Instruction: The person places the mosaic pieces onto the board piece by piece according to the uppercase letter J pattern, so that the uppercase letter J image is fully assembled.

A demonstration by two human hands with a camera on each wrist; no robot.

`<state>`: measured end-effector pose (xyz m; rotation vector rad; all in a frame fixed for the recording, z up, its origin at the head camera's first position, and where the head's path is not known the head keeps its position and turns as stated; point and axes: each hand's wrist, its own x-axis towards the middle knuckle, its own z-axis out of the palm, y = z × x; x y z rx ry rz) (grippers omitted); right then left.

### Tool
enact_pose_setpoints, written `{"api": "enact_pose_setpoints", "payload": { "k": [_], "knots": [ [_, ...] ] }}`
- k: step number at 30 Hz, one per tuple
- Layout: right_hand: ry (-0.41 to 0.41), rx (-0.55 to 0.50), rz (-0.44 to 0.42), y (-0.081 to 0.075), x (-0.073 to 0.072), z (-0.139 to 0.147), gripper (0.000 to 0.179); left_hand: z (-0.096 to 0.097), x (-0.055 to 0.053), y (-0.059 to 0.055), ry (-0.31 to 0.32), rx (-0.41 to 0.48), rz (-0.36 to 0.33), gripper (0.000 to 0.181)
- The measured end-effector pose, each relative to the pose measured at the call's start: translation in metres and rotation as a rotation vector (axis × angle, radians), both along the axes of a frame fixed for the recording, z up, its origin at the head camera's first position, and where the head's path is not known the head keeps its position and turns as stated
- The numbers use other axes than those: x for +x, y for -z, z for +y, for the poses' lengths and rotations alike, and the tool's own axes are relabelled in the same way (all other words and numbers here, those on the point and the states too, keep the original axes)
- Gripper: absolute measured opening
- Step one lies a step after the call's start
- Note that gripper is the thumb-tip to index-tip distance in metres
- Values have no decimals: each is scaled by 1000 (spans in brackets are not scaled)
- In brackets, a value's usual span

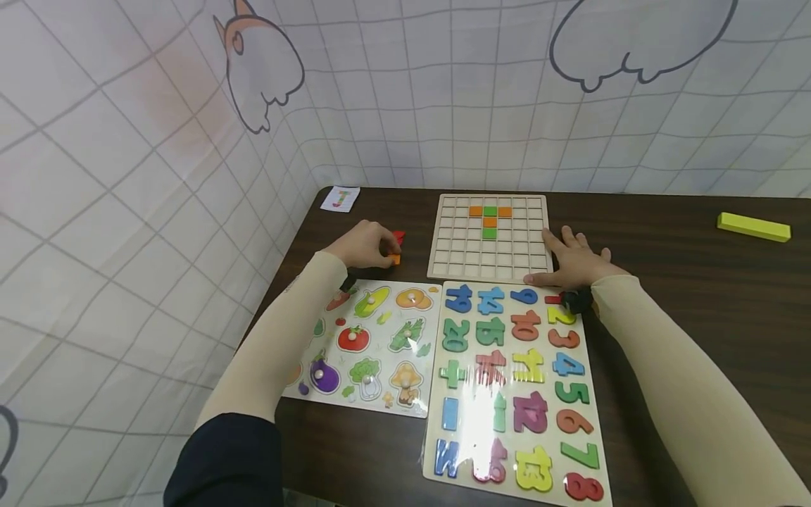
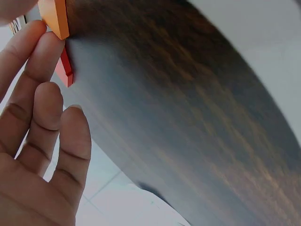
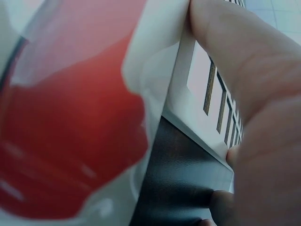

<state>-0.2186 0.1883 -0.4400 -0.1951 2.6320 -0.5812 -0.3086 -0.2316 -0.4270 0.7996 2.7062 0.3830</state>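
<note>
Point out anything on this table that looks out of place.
A yellow block lies alone at the far right of the table, well apart from the grid board and both puzzle boards. Nothing looks spilled or damaged.

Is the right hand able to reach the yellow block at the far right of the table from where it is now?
Probably yes. The right hand rests on the grid board edge, and only bare table lies between it and the yellow block. Nothing blocks the way, though the arm must stretch sideways.

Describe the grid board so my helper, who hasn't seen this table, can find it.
On the dark table, look at the far middle, beyond the number puzzle. The grid board is pale wood, divided into small squares, and alone carries orange and green tiles forming a T.
</note>
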Motion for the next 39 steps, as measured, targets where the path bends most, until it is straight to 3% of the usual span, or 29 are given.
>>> {"api": "enact_pose_setpoints", "payload": {
  "k": [5, 13, 18, 25, 33, 39],
  "knots": [
    [8, 2, 6, -3, 0, 1, 119, 0, 2, 0, -27, 14, -20, 29],
    [17, 1, -5, 1, 1, -2, 121, 6, 4, 0, -43, 4, -13, 24],
    [20, -3, -4, 3, 4, -2, 120, 18, 0, 3, -37, 43, 18, 22],
    [18, -13, 14, 0, 5, -1, 119, 57, -7, -1, 3, 96, 89, 22],
    [26, -16, 16, 1, 6, 0, 119, 109, -3, -4, 52, 115, 83, 22],
    [25, -20, 8, 2, 5, 0, 119, 136, -3, -3, 103, 118, 102, 22]
  ]
}}
